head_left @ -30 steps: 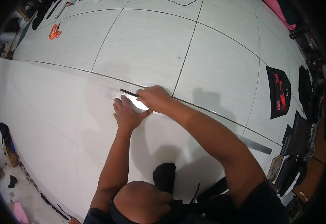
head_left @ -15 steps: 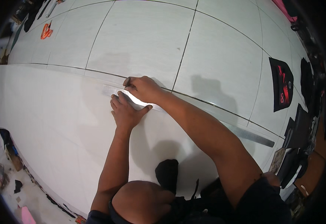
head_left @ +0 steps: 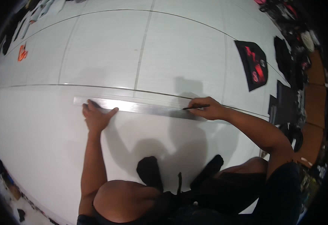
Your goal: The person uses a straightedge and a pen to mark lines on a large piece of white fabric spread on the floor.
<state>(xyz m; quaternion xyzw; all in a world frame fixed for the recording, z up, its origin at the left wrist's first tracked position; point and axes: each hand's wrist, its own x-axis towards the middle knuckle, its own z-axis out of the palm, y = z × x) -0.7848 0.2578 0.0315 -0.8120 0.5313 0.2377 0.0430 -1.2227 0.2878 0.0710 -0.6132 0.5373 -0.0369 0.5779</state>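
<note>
Fingers of the left hand [head_left: 96, 119] were spread on a silvery straightedge [head_left: 145, 108] near its left end, while those of the right hand [head_left: 214, 109] were closed around a slim dark pen [head_left: 203, 106], its tip pointing left, near the other end. The straightedge lay flat on a white sheet [head_left: 40, 131] covering part of the tiled floor [head_left: 179, 45].

Unreadable red markings [head_left: 259, 73] on black panel [head_left: 251, 66]

from here i see a silver ruler [head_left: 141, 107] and black pen [head_left: 198, 107]. the black panel [head_left: 253, 64] has red patterning.
</note>
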